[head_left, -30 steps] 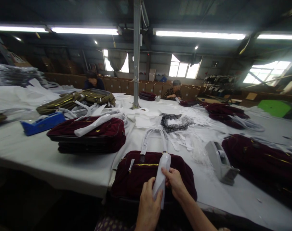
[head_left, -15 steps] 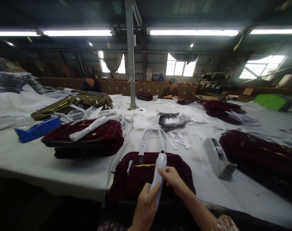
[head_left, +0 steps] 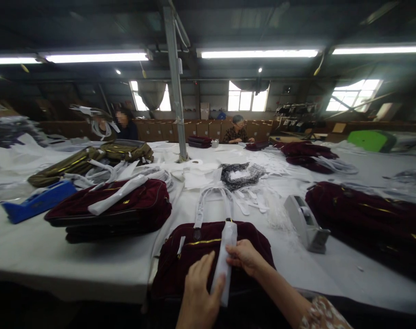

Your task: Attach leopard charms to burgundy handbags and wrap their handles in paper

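Note:
A dark red handbag (head_left: 190, 267) lies at the table's front edge before me, its gold zipper facing up. Its handles (head_left: 201, 201), wrapped in white, stand up behind it. From a ring at one handle's base hangs a flat strip in white wrapping (head_left: 225, 260), running down over the bag's front. My right hand (head_left: 244, 257) pinches the strip's right edge between thumb and fingers. My left hand (head_left: 200, 285) is open at the strip's left side, fingers stretched over the bag and thumb against the strip's lower part.
Dark red bags (head_left: 115, 205) are stacked at left beside a blue tape dispenser (head_left: 40, 201). A grey tape dispenser (head_left: 307, 224) and more red bags (head_left: 365, 214) stand at right. Olive bags (head_left: 125, 151), a post (head_left: 175, 87), loose wrapping and two people (head_left: 237, 130) are farther back.
My left hand has let go of the strip and spread its fingers. My right hand keeps its pinch. At the back left, something with white-wrapped handles is now raised. The view has shifted slightly.

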The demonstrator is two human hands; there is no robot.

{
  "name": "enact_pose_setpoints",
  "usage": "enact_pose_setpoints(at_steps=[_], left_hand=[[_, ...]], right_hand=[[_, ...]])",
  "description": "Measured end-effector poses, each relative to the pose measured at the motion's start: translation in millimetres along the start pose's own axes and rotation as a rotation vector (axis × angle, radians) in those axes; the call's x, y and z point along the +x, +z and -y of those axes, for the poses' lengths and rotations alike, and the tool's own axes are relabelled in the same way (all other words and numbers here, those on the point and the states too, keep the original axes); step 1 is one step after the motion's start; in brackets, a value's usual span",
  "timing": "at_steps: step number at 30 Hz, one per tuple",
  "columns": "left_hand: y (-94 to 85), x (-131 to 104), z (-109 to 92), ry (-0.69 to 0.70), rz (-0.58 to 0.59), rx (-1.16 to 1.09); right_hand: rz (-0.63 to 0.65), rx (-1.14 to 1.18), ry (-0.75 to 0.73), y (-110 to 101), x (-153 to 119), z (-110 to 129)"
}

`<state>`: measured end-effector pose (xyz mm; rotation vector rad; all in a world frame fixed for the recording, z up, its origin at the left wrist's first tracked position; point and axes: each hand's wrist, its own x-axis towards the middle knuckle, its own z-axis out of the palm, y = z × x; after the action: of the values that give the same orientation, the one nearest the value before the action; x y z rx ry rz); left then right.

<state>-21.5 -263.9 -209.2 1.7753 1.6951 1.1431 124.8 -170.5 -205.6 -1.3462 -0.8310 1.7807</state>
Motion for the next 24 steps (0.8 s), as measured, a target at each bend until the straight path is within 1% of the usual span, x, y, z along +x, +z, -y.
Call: enact_pose_setpoints(at_steps=[1,2,4,5,6,9,12,14,16,18,22,24], left_hand=[[-7.4,10,-5,-0.141,-0.037,-0.095],[-13.4,20,-9,-0.281,-0.027,-0.209],[-20.4,40,-15,-0.487,0.102,-0.426],[-21.8,48,-16,-0.543,0.176,-0.501],[-22.4,55,-18,-0.566,0.233,-0.544],[-22.5,67,-23,-0.584,0.323,-0.577],[-19.6,66,-27,-0.656,0.431,-0.681],[-14.0,62,-27,-0.690,0.466,-0.728],[-5.5,55,-26,-0.702,0.465,-0.712],[4.4,50,-23,-0.707,0.433,-0.680],[20.7,41,-10,-0.728,0.265,-0.625],[24.8,39,-4,-0.725,0.239,-0.602]], right_hand=[[0.003,0.004,-0.011,0,0,0],[0.005,0.006,-0.021,0,-1,0],[0.009,0.005,-0.037,0,-3,2],[0.011,0.004,-0.043,0,-4,3],[0.015,0.002,-0.049,0,-5,4],[0.037,-0.001,-0.066,1,-8,6],[0.059,-0.002,-0.079,2,-10,7],[0.062,0.007,-0.085,4,-10,7],[0.063,0.032,-0.092,5,-9,6],[0.070,0.057,-0.093,5,-8,5],[0.084,0.130,-0.060,3,-3,1],[0.078,0.163,-0.045,1,-1,-3]])
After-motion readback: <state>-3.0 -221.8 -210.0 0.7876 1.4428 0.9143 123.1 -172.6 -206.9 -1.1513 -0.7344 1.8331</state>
